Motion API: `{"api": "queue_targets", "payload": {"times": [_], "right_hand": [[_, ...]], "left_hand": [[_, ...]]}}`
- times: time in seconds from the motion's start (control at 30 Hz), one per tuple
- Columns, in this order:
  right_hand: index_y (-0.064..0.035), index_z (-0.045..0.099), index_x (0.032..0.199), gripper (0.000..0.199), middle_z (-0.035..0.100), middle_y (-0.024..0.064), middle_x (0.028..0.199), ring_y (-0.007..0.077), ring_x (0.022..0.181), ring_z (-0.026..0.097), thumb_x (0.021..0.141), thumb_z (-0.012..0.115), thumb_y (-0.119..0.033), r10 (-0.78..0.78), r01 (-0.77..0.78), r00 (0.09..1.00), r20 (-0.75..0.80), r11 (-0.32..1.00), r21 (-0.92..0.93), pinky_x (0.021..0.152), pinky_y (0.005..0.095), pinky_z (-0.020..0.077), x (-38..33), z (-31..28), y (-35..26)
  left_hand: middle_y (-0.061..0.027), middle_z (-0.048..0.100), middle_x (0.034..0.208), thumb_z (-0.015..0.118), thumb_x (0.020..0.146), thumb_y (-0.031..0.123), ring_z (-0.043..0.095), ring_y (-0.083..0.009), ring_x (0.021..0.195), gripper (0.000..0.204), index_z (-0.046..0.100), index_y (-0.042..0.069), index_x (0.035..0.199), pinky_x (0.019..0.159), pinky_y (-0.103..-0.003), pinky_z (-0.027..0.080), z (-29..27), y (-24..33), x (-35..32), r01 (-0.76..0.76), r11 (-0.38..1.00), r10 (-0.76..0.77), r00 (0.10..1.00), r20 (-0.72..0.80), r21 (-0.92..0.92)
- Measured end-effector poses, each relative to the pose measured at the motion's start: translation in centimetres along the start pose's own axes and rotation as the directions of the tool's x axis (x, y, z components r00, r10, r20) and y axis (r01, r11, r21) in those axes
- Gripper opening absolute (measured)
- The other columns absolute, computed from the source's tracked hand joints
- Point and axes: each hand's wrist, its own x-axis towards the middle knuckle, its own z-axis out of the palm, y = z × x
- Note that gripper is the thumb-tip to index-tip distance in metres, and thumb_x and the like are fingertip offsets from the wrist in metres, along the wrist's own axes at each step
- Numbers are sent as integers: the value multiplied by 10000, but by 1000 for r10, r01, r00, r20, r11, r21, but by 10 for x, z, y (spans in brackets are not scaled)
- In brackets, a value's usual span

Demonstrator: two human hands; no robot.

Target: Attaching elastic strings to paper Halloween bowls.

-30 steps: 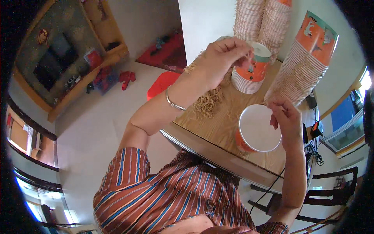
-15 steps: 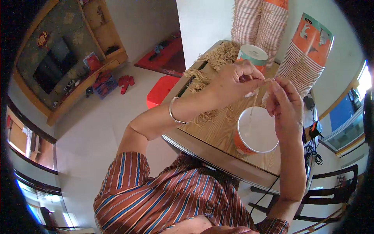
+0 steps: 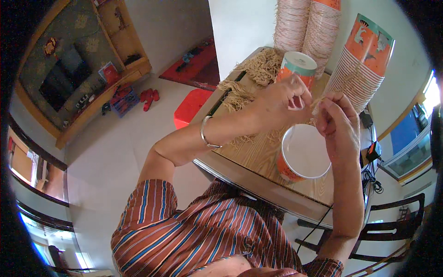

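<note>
table (image 3: 258, 154): wood-grain top, smooth, slight sheen, metal-look edge
near cup (image 3: 302, 157): paper, matt white inside
far cup stacks (image 3: 302, 23): paper, ribbed rims
string bundles (image 3: 263, 64): tan fibre, rough, frayed
bracelet (image 3: 204, 134): shiny metal
shirt (image 3: 203, 231): striped cloth, matt

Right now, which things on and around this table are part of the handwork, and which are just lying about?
In use:
left hand
right hand
string pinched between both hands
open cup below the hands

Lying about:
lidded cup
cup stacks
tilted stack
string piles
red stool
chair
</note>
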Motion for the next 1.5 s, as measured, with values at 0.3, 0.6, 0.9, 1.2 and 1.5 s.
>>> {"api": "queue_targets", "payload": {"times": [0.3,0.6,0.9,1.2,1.5], "right_hand": [[-69,603,918,70,561,-38,719,17,515,421,867,601,-22,-121,112,993,13,864,-492,432,181,312,-5,2,-5],[-48,602,884,106,563,-48,779,9,664,484,813,633,23,-157,172,984,85,708,-684,581,173,394,-7,3,-7],[-29,542,836,115,511,8,786,64,656,495,781,613,43,-158,258,966,203,606,-753,572,227,415,-10,-2,0],[-10,497,834,195,458,98,803,221,670,503,690,559,106,-268,472,878,395,364,-802,573,326,428,-9,6,-7],[-36,498,802,163,540,9,800,54,634,495,730,524,108,-104,229,968,227,729,-646,541,213,429,4,-16,9]], "left_hand": [[-45,571,910,678,856,247,545,-111,848,285,655,17,1022,721,-249,442,-1,-11,5,174,916,-119,978,169,-361],[23,611,916,664,865,148,571,-63,847,163,612,52,986,762,-221,465,-5,-3,4,226,912,-151,961,231,-342],[9,607,896,656,834,117,562,-66,851,125,598,72,935,765,-213,453,0,-8,3,374,788,-285,926,248,-489],[13,616,833,641,775,74,579,-102,798,98,625,43,867,758,-249,466,-11,-12,12,296,899,-200,933,299,-321],[-80,616,734,723,729,119,606,-136,688,155,636,36,826,633,-289,483,-5,3,8,-214,928,165,970,181,303]]}}
